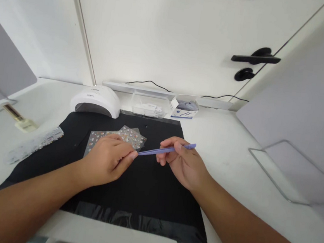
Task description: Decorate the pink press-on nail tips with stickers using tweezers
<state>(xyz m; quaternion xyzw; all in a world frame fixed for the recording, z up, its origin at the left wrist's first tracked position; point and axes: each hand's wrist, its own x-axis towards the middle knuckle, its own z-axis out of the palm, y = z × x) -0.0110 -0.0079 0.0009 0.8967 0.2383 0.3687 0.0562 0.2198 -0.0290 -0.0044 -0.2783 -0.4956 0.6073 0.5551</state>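
Note:
Purple tweezers (161,150) lie across my right hand (186,163), gripped between thumb and fingers, with their points directed left. My left hand (109,160) is closed in a pinch, thumb against index finger, right at the tweezers' points. Whether it pinches the points or some tiny thing there is hidden. Behind and partly under my left hand, clear sticker sheets (132,137) with small colourful motifs overlap on a black mat (148,190).
A white nail lamp (97,97) stands at the back left. Beside it are a clear box (149,106) of small packets and an alcohol pads box (184,108). On the left lie a polish bottle (23,122) and more patterned sheets (38,144). A metal stand (272,177) is at right.

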